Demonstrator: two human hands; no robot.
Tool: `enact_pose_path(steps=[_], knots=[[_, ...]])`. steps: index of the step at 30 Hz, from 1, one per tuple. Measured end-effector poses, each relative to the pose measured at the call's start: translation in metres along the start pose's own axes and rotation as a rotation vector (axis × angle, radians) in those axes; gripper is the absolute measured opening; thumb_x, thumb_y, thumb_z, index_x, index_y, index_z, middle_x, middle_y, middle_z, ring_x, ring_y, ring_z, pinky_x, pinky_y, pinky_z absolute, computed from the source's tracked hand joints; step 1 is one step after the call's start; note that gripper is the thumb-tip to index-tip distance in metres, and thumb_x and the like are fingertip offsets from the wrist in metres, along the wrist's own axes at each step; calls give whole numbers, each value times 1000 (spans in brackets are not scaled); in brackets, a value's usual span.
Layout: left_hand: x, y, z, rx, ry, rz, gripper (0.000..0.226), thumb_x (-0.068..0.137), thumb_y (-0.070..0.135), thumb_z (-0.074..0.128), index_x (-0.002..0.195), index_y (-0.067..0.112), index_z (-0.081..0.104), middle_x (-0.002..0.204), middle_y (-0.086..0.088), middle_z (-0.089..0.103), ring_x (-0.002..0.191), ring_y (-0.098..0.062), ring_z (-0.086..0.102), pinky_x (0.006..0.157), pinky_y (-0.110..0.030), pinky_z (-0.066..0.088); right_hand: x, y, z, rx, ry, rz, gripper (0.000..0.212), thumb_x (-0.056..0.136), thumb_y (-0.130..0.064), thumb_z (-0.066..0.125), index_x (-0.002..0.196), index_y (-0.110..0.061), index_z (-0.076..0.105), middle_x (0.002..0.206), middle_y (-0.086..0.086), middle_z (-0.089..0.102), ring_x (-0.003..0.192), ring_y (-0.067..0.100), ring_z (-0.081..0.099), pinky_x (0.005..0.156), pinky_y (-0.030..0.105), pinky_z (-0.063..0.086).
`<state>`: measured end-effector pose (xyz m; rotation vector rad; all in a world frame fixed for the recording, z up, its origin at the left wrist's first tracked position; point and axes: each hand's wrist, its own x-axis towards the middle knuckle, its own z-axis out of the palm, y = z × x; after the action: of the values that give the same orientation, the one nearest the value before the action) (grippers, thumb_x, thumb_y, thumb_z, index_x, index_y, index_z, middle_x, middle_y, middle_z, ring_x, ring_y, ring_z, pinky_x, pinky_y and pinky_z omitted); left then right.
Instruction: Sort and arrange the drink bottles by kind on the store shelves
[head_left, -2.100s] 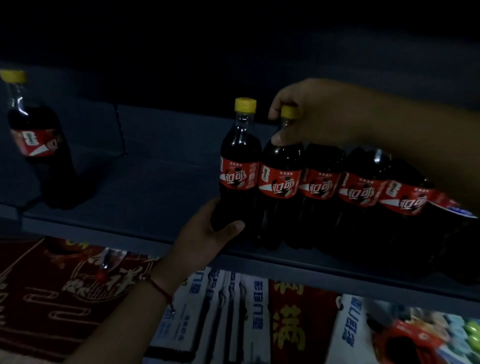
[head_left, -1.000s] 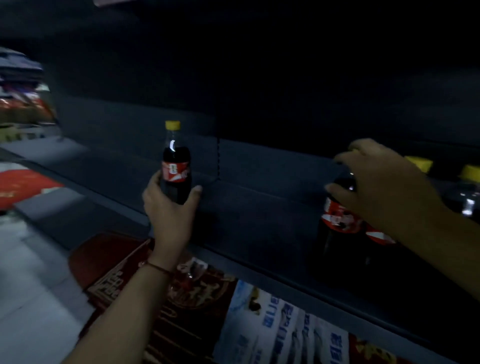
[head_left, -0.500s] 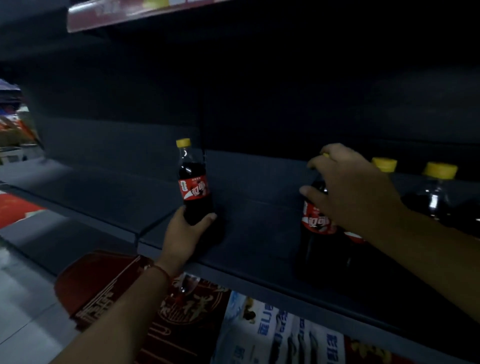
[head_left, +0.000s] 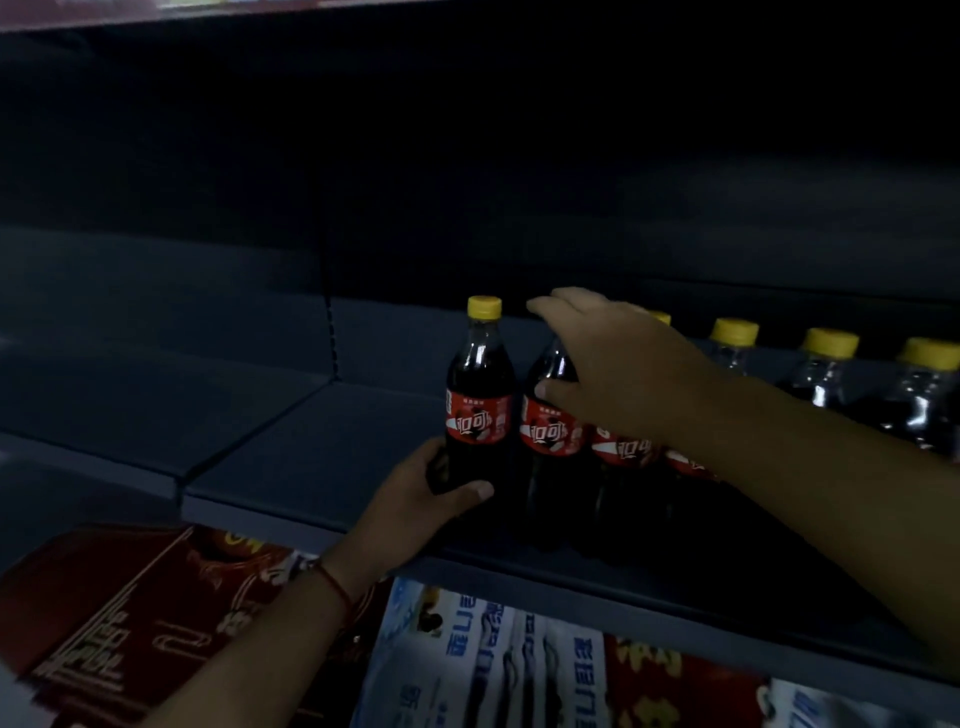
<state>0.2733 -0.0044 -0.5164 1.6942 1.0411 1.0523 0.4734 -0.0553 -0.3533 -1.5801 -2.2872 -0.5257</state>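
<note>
Currently: yellow-capped cola bottle (head_left: 479, 395), on grey shelf (head_left: 322, 457) at row's left end, base gripped by my left hand (head_left: 415, 499); right hand (head_left: 618, 364), fingers curled over neighbouring cola bottle (head_left: 550, 431), steadies it; best slid flush, label forward.

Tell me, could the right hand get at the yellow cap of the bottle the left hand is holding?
Probably yes. The right hand rests on the neighbouring bottle, and the yellow cap beside it stands uncovered; the left hand grips only that bottle's base.
</note>
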Motion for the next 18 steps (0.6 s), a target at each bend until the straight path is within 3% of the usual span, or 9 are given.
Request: enact_pose_path(steps=[3,8,11,13,15,17,18], knots=[[-3,-1,1,-51,-48,-10,48,81,31,79,126,29,61,117,17,71,110,-1,65,95,-19,50,2,0,-4,-13,-49,-7,81,86,-40,67,151,-19,25,153,5,33,139,20,33,111,32,27],[-8,6,6,-64,-33,-14,41,86,23,76,120,38,58,111,22,70,109,1,64,83,-9,49,2,-1,-3,-10,-55,6,82,86,-40,67,152,-21,23,155,6,29,141,21,31,114,31,21],[-11,17,1,35,-49,30,76,83,38,78,145,46,34,137,30,51,124,13,47,103,-12,40,0,0,-8,23,-102,-3,89,87,-45,65,155,-23,12,163,7,11,149,21,13,118,29,5],[-10,39,-9,77,56,107,101,78,45,78,154,46,12,156,23,30,139,5,32,113,-23,30,-4,5,-17,48,-138,-16,89,88,-50,62,155,-27,8,164,3,4,150,19,4,117,28,-2],[-4,72,-21,371,157,336,107,76,43,79,155,42,8,161,14,18,147,-4,21,115,-29,25,-13,17,-31,100,-149,0,88,88,-52,61,155,-32,7,164,-2,3,150,16,3,116,26,0],[6,109,-28,791,148,560,113,73,42,83,157,39,7,165,4,11,149,-16,17,114,-36,28,-25,34,-48,175,-148,50,88,85,-53,64,154,-35,12,162,-7,11,148,13,14,116,26,13],[14,122,-30,933,101,585,118,71,44,84,157,40,3,166,2,9,148,-21,19,113,-38,32,-31,44,-55,209,-158,80,89,83,-53,66,153,-37,14,161,-10,17,145,11,21,114,26,21]])
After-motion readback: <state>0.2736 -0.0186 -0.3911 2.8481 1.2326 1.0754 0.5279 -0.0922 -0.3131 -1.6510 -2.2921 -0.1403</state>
